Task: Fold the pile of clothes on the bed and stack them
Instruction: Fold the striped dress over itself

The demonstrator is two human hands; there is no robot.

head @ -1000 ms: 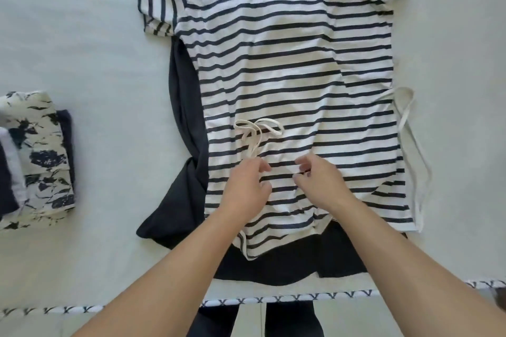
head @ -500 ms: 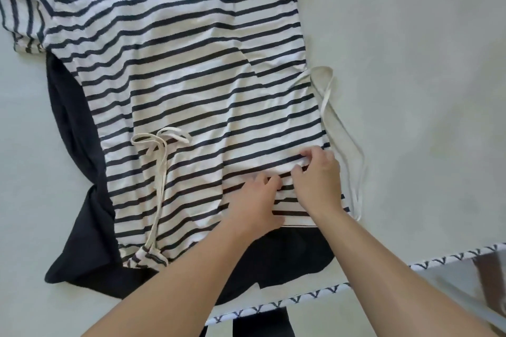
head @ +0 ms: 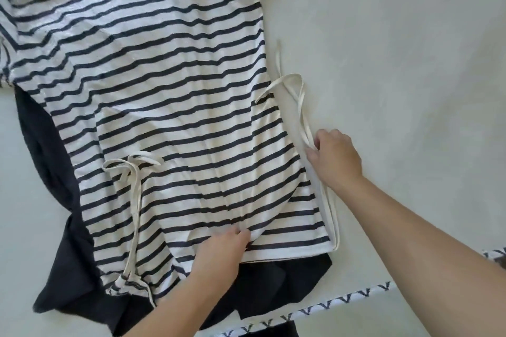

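Smoothing the striped top [head: 169, 96] flat on the bed [head: 397, 63], over a dark garment [head: 63, 268] — left hand [head: 219, 257] presses loose-fingered at 6 o'clock, right hand [head: 335, 159] pinches the white tie [head: 302, 107] at 3 o'clock. Next, probably, tuck the tie inward — then fold.

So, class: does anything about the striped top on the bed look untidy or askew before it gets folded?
Yes. The striped top lies skewed over a dark garment. Its right tie trails off onto the bed, at the right hand. The left tie loops loosely across the front. The left hand presses the hem.
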